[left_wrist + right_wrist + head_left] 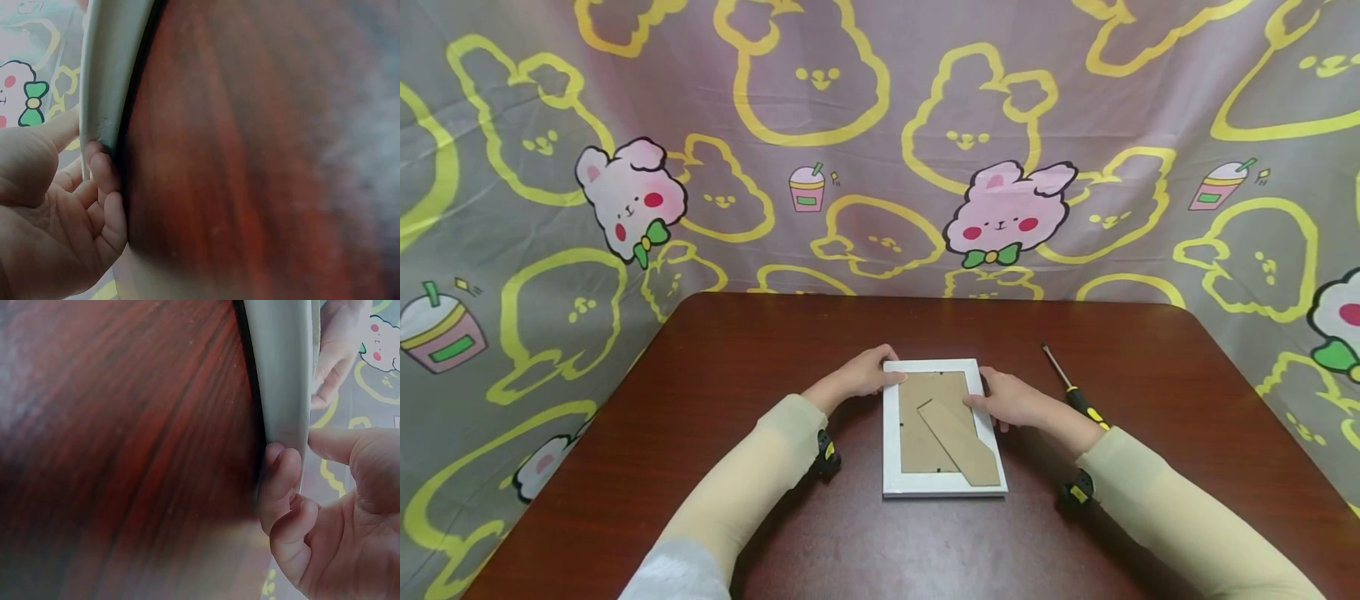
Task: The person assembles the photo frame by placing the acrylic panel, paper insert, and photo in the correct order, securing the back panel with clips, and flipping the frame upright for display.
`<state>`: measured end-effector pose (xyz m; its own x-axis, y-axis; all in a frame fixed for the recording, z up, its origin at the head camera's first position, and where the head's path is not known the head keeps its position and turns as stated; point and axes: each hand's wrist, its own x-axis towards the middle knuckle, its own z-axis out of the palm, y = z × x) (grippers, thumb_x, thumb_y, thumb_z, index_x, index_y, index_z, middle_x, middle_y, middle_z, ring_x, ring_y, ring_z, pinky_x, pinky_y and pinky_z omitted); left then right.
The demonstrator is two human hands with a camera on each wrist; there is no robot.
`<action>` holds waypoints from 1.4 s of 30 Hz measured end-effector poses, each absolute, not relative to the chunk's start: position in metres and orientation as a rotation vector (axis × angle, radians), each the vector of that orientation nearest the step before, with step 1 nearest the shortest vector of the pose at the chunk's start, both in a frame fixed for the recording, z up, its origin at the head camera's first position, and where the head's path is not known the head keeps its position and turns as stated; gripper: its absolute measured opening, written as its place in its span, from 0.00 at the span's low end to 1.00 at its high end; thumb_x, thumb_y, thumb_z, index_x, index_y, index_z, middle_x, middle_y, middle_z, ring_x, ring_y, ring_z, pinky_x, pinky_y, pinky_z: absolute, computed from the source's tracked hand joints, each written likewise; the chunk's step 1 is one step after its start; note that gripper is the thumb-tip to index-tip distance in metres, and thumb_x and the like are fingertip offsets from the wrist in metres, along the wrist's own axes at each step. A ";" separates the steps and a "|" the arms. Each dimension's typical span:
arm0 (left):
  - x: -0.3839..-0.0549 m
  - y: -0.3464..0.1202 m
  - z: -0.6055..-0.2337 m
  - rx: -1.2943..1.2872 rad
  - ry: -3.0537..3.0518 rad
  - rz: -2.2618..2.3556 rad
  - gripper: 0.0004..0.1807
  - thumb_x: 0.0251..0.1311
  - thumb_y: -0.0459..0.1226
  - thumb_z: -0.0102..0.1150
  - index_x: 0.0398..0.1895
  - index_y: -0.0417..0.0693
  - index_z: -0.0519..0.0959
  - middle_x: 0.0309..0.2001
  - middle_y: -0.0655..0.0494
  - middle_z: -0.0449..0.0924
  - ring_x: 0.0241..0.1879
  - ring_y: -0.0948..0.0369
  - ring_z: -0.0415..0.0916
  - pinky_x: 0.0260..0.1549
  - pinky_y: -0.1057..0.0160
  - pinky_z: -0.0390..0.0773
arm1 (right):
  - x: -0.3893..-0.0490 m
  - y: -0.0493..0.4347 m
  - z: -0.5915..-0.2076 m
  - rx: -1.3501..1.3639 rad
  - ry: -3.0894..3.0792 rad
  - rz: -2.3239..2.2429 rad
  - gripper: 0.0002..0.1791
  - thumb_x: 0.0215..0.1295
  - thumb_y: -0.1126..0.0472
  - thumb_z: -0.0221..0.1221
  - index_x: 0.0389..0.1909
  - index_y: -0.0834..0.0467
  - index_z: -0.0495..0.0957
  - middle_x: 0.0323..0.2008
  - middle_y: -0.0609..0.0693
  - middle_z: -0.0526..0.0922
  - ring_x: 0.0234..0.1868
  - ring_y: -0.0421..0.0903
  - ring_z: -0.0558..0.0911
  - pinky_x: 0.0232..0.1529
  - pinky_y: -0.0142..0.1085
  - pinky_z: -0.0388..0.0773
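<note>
A white picture frame (pixel 891 433) lies back side up on the table in the head view. Its brown backing board (pixel 917 454) has a slanted easel stand (pixel 958 442) and small dark tabs along the opening. My left hand (pixel 867 373) grips the frame's far left corner, thumb on top of the border. On the right edge, my right hand (pixel 1011 398) holds the frame, its thumb reaching over the border. Both wrist views show fingers (pixel 107 172) curled against the outer side of the frame (pixel 281 375), fingertips at its lower edge by the tabletop.
A screwdriver (pixel 1078 402) with a black and yellow handle lies right of the frame, beside my right forearm. The dark reddish wooden table (pixel 760 333) ends at a patterned cloth (pixel 880 167) hung behind and along both sides.
</note>
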<state>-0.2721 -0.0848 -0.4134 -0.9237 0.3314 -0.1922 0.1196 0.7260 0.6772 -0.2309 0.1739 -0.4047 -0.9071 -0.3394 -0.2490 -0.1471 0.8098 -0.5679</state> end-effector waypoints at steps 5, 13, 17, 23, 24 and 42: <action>-0.268 -0.090 -0.416 0.296 2.635 1.057 0.29 0.65 0.49 0.60 0.60 0.40 0.66 0.30 0.50 0.75 0.28 0.58 0.74 0.30 0.61 0.72 | -0.230 0.174 -0.405 -0.367 2.655 -0.811 0.34 0.69 0.55 0.58 0.65 0.71 0.58 0.16 0.53 0.74 0.11 0.44 0.72 0.15 0.34 0.68; -0.250 -0.101 -0.411 0.282 2.639 1.085 0.33 0.66 0.47 0.58 0.64 0.32 0.64 0.28 0.52 0.77 0.27 0.60 0.75 0.31 0.62 0.73 | -0.228 0.173 -0.403 -0.337 2.646 -0.812 0.35 0.69 0.54 0.58 0.66 0.71 0.57 0.15 0.53 0.73 0.12 0.45 0.73 0.15 0.34 0.66; -0.238 -0.104 -0.407 0.379 2.694 0.982 0.28 0.66 0.44 0.57 0.60 0.30 0.71 0.29 0.53 0.75 0.29 0.60 0.72 0.30 0.62 0.71 | -0.228 0.173 -0.403 -0.334 2.646 -0.813 0.35 0.69 0.54 0.58 0.66 0.71 0.57 0.15 0.52 0.74 0.12 0.45 0.73 0.15 0.34 0.66; -0.223 -0.104 -0.405 0.481 2.690 0.987 0.22 0.66 0.40 0.58 0.56 0.31 0.76 0.38 0.48 0.76 0.35 0.58 0.71 0.35 0.61 0.73 | -0.228 0.175 -0.403 -0.342 2.652 -0.817 0.34 0.69 0.54 0.58 0.66 0.70 0.58 0.15 0.53 0.74 0.12 0.45 0.74 0.15 0.35 0.67; -0.221 -0.103 -0.404 0.488 2.684 1.001 0.22 0.66 0.39 0.58 0.56 0.31 0.76 0.40 0.45 0.76 0.34 0.58 0.71 0.34 0.60 0.73 | -0.228 0.175 -0.403 -0.342 2.652 -0.816 0.34 0.69 0.54 0.58 0.66 0.70 0.58 0.15 0.53 0.74 0.12 0.45 0.74 0.15 0.35 0.67; -0.206 -0.097 -0.416 0.334 2.635 1.186 0.27 0.66 0.39 0.58 0.64 0.34 0.69 0.52 0.39 0.67 0.47 0.51 0.73 0.40 0.57 0.76 | -0.230 0.175 -0.406 -0.301 2.622 -0.828 0.36 0.70 0.52 0.58 0.68 0.69 0.55 0.17 0.54 0.75 0.14 0.46 0.75 0.15 0.36 0.72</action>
